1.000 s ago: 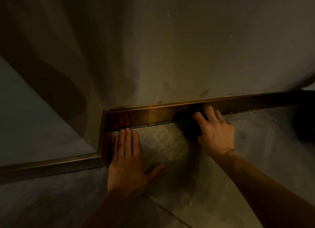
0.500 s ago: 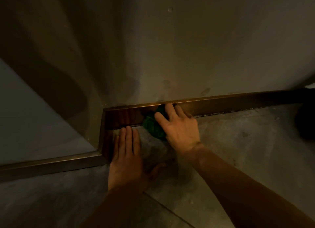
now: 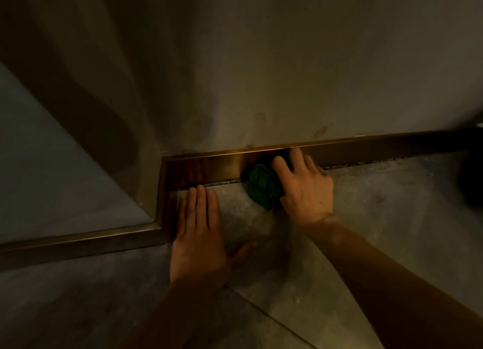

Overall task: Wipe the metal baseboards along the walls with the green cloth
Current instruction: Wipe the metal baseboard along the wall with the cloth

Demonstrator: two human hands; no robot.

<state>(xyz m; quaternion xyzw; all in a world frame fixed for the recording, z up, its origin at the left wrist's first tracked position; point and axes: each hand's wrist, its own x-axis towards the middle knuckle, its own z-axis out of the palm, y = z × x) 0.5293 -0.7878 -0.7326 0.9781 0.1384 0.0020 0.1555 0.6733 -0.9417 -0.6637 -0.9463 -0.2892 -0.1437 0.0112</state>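
A bronze-coloured metal baseboard (image 3: 217, 165) runs along the foot of the wall, turns at a corner at the left and continues as a second strip (image 3: 78, 240) toward the lower left. My right hand (image 3: 304, 186) presses a bunched green cloth (image 3: 262, 186) against the baseboard, fingers over the cloth and reaching its top edge. My left hand (image 3: 200, 233) lies flat on the floor, palm down, fingers together, fingertips close to the baseboard near the corner.
The floor (image 3: 379, 218) is grey speckled concrete with a joint line running toward the lower right. A dim plaster wall (image 3: 261, 74) rises above the baseboard. A dark object (image 3: 474, 181) sits at the right edge.
My right hand slid the cloth left along the baseboard toward the corner, then back a little to the right. The left hand stayed planted on the floor.
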